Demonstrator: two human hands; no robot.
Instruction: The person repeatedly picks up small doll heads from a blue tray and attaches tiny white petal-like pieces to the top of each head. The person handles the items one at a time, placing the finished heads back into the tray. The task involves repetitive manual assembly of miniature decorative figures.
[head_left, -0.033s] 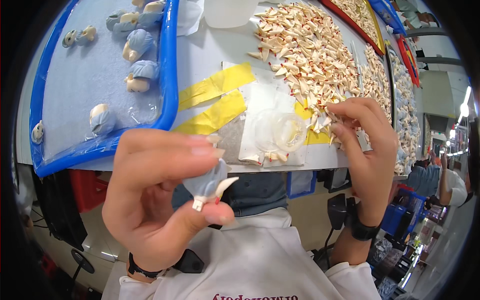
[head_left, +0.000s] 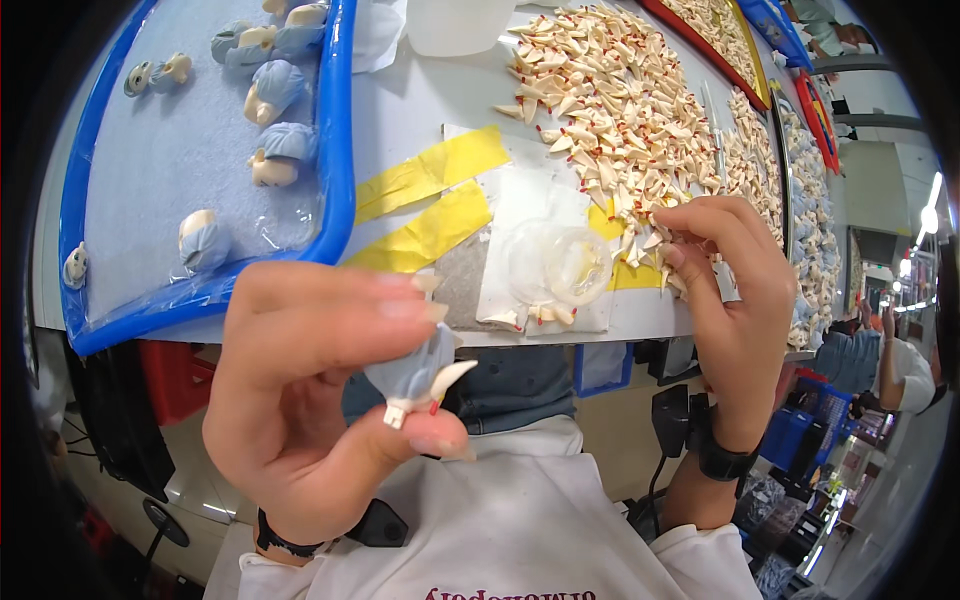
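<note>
My left hand (head_left: 290,390) pinches a small light-blue figurine part (head_left: 412,370) between thumb and fingers, held up in front of my body. From its side sticks a pointed cream piece (head_left: 455,378) with a red spot near its base, and a white peg shows at its lower end. Over the near edge of a large pile of similar red-tipped pointed pieces (head_left: 620,100), my right hand (head_left: 735,255) has its thumb and index finger closed round one small cream pointed piece (head_left: 657,238). The fingertips partly cover that piece.
At left a blue-rimmed tray (head_left: 343,130) holds several blue-and-cream figurine parts (head_left: 284,145). Between my hands lie yellow tape strips (head_left: 430,170) and a clear round plastic cup (head_left: 580,265) on the table. A white container (head_left: 460,25) stands behind, a red-framed tray (head_left: 690,30) at far right.
My left hand and the figurine part have shifted very slightly. My right hand stays at the pile's edge.
</note>
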